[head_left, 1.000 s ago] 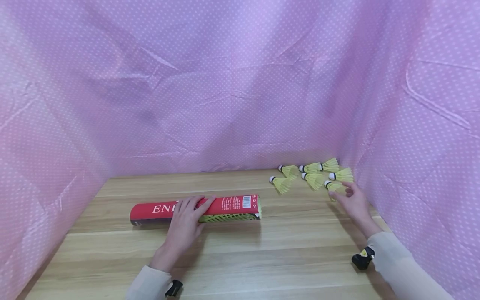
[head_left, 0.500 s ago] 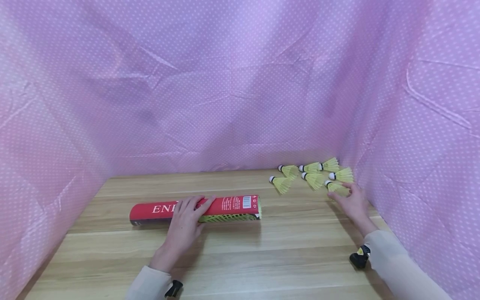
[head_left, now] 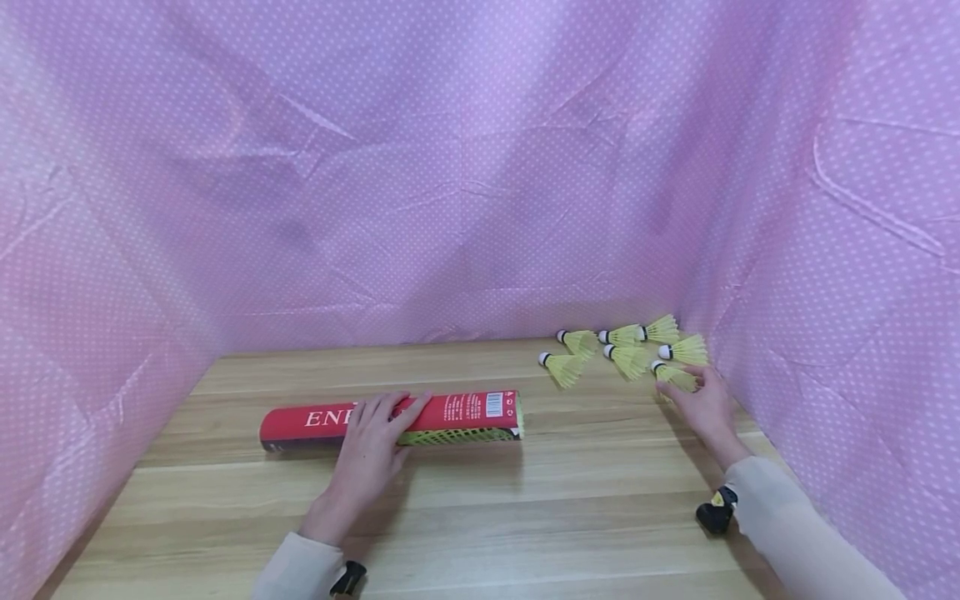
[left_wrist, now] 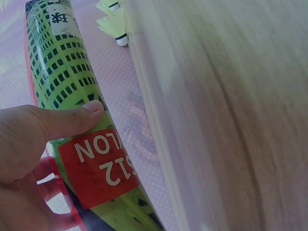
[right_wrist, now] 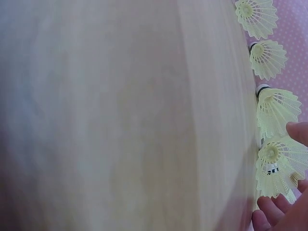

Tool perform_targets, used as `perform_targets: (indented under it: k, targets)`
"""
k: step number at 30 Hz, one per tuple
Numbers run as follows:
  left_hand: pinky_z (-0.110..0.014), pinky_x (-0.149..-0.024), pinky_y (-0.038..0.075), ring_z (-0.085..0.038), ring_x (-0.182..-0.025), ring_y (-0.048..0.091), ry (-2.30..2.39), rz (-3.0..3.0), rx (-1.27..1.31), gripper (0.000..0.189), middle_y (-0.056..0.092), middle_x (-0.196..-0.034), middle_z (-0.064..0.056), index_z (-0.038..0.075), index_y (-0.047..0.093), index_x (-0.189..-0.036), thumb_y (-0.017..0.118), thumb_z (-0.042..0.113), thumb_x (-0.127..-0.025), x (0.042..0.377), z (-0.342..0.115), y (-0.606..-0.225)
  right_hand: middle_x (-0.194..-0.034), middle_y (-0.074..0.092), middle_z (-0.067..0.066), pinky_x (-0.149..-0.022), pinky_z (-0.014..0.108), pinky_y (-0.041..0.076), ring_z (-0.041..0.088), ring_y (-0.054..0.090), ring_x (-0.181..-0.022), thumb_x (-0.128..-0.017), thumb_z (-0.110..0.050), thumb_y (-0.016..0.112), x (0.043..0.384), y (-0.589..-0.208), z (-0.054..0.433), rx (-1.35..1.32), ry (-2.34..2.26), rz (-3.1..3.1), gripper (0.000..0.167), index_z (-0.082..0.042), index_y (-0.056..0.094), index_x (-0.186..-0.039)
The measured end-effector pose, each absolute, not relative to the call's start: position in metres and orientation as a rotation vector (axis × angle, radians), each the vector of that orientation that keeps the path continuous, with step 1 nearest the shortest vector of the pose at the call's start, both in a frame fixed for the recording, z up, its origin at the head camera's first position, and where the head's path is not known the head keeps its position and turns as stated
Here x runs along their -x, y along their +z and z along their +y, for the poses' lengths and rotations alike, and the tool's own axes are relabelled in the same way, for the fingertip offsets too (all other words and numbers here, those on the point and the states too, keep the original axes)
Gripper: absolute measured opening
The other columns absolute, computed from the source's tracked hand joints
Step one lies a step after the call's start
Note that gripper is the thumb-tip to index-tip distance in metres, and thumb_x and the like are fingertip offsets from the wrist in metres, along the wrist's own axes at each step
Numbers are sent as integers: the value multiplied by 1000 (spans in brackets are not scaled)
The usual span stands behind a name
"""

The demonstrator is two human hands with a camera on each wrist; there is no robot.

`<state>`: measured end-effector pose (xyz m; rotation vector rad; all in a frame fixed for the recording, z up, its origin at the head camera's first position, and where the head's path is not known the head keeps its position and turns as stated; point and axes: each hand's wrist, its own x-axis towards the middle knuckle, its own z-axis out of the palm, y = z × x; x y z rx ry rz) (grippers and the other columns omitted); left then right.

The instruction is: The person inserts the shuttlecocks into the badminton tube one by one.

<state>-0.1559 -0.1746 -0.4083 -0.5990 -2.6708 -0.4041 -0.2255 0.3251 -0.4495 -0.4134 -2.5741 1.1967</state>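
Snag or roll risk
Far right, the right hand [head_left: 708, 410] pinches a shuttlecock [head_left: 674, 379]; careless lifting could knock neighbouring shuttlecocks [head_left: 684, 350]. Left of centre, the left hand [head_left: 370, 446] grips the shuttlecock tube [head_left: 453, 414]; slackening might let it roll.

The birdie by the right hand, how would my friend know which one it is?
On the wooden table, go to the far right corner, where yellow shuttlecocks lie in a cluster. Pick the shuttlecock nearest the person's right hand. Unlike its neighbours, it sits between that hand's thumb and fingers.
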Motion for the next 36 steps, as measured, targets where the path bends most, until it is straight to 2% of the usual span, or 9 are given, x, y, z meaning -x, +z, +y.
perform_targets:
  k: [17,24,27,29,32,36]
  targets:
    - [-63,-112,27,-36,-129,45,-392,-2650,626,93,52,-140,-14,24,51,-150,92,4,-69,156,-174,-406,-144,40,36,-109,61,33,50,39,-132,-93,-31,72,223,-444,329,452,1381,-2559,73,7,40,-145]
    - [-65,-112,26,-36,-129,45,-406,-2659,597,95,51,-141,-13,26,50,-150,92,5,-69,156,-173,-407,-139,45,36,-107,56,37,47,45,-128,-91,-28,74,220,-441,325,419,1381,-2518,69,9,45,-141]
    - [-65,-113,26,-35,-130,44,-409,-2663,586,95,51,-142,-13,27,49,-150,92,6,-69,157,-173,-407,-138,48,34,-100,47,45,45,50,-124,-91,-29,74,217,-439,323,392,1376,-2510,67,7,47,-141]
    - [-65,-112,26,-35,-130,45,-405,-2664,585,95,51,-142,-13,27,50,-150,92,6,-68,157,-174,-408,-136,51,32,-92,32,48,44,54,-121,-91,-30,74,215,-438,322,369,1371,-2502,66,6,48,-140]
    - [-65,-113,26,-35,-129,45,-404,-2664,587,94,51,-141,-13,26,50,-150,92,6,-69,157,-174,-408,-133,53,31,-77,14,46,41,56,-118,-91,-29,74,211,-436,319,333,1382,-2477,63,5,51,-139]
    - [-64,-113,25,-36,-129,45,-406,-2660,588,94,51,-141,-15,26,49,-150,92,5,-69,157,-175,-407,-131,55,28,-70,8,47,39,57,-116,-91,-30,75,206,-432,315,292,1424,-2445,63,4,52,-139]
